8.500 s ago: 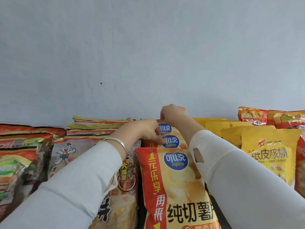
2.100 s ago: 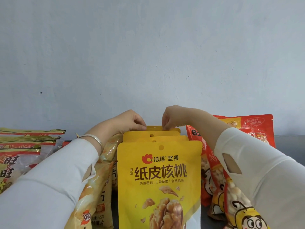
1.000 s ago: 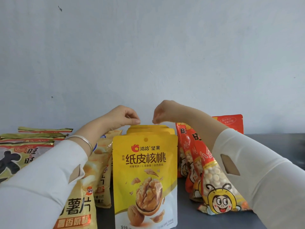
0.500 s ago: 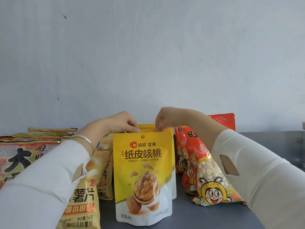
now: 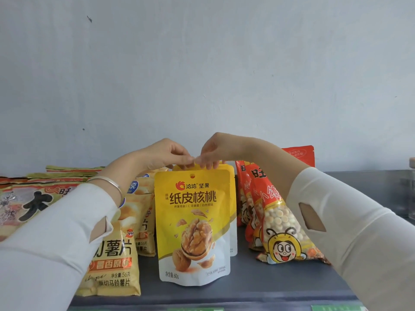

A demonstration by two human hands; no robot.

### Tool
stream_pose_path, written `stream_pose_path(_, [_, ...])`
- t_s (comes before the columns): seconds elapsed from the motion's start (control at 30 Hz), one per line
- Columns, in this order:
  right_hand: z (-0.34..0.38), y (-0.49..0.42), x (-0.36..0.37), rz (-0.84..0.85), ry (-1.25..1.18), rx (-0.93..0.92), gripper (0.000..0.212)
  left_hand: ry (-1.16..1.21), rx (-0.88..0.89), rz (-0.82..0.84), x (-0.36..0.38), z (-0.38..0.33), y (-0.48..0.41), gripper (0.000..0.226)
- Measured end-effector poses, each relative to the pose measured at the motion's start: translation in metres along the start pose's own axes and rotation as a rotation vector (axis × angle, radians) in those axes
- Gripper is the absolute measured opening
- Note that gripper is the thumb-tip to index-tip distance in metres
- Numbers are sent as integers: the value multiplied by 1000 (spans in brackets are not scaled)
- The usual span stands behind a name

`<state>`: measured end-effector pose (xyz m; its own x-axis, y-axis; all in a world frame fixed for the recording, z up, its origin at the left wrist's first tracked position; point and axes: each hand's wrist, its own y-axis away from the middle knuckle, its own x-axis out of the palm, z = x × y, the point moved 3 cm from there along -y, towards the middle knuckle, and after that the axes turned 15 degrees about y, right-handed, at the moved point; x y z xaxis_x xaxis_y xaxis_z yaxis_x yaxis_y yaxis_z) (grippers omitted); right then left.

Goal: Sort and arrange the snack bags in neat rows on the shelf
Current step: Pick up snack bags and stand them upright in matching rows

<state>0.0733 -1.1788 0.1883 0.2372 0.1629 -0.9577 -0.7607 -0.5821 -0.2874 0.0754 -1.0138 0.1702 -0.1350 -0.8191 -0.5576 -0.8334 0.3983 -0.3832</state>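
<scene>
A row of yellow walnut bags (image 5: 193,221) stands upright on the dark grey shelf (image 5: 258,286), one behind another. My left hand (image 5: 164,154) and my right hand (image 5: 213,149) meet over the row and pinch the top edge of the walnut bags behind the front one. Pale yellow potato chip bags (image 5: 114,261) stand to the left, partly hidden by my left sleeve. Red bags of small round biscuits (image 5: 276,223) with a bee cartoon lean to the right, behind my right forearm.
Red and gold snack bags (image 5: 29,198) are stacked at the far left. A clear jar (image 5: 412,187) stands at the right edge. Bare shelf surface lies at the right rear. A plain pale wall backs the shelf. Green labels (image 5: 336,308) run along the front edge.
The view has pulled back, so the whole front walnut bag shows. Both hands have come closer together on the bag tops. Before that they worked on the potato chip row to the left.
</scene>
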Motion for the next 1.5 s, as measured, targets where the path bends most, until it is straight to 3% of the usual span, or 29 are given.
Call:
stream_pose_path(0.07, [2, 4, 8, 81, 38, -4, 22, -12, -72, 47, 5, 0, 7, 15])
stream_pose_path(0.2, [-1, 12, 15, 54, 41, -5, 7, -66, -110, 49, 14, 5, 14, 6])
stream_pose_path(0.53, [-13, 28, 9, 69, 43, 68, 5, -73, -61, 0, 33, -4, 8, 10])
stream_pose_path(0.63, [-14, 29, 11, 79, 56, 97, 28, -72, -50, -16, 33, -3, 8, 14])
stream_pose_path(0.83, [-13, 27, 13, 76, 45, 95, 34, -52, -25, -25, 33, -4, 12, 8])
stream_pose_path(1.2, [4, 35, 13, -168, 83, 57, 39, -42, 116, -137, 26, -9, 24, 2])
stream_pose_path(1.4, [15, 35, 7, -363, 130, 35, 32, -91, 208, -229, 2, -14, 36, 11])
stream_pose_path(1.5, [32, 30, 11, -382, 141, 44, 29, -129, 203, -219, -5, -10, 46, 11])
